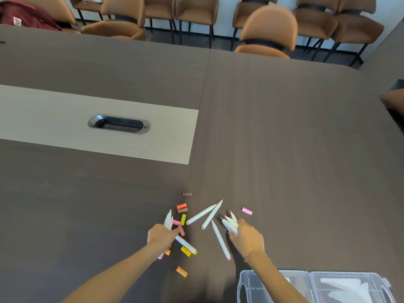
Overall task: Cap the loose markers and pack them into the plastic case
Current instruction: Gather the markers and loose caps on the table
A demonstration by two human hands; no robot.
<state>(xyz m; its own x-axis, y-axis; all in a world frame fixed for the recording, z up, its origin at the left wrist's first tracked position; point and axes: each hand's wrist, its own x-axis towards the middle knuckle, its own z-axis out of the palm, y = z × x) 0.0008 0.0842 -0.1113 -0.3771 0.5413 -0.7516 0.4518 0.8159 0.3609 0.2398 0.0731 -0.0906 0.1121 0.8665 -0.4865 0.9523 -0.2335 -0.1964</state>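
White uncapped markers lie scattered on the dark table. My left hand grips a bunch of markers with tips pointing away. My right hand grips another bunch of markers. Three loose markers lie between my hands, and one more marker lies by my left wrist. Several loose caps lie around: orange cap, yellow-green cap, pink cap, yellow cap, orange cap. The clear plastic case lies open at the bottom right, under my right forearm.
A brown cap lies farther out on the table. A metal cable port sits in the light strip at left. Brown chairs line the far edge; a red bag lies at top left.
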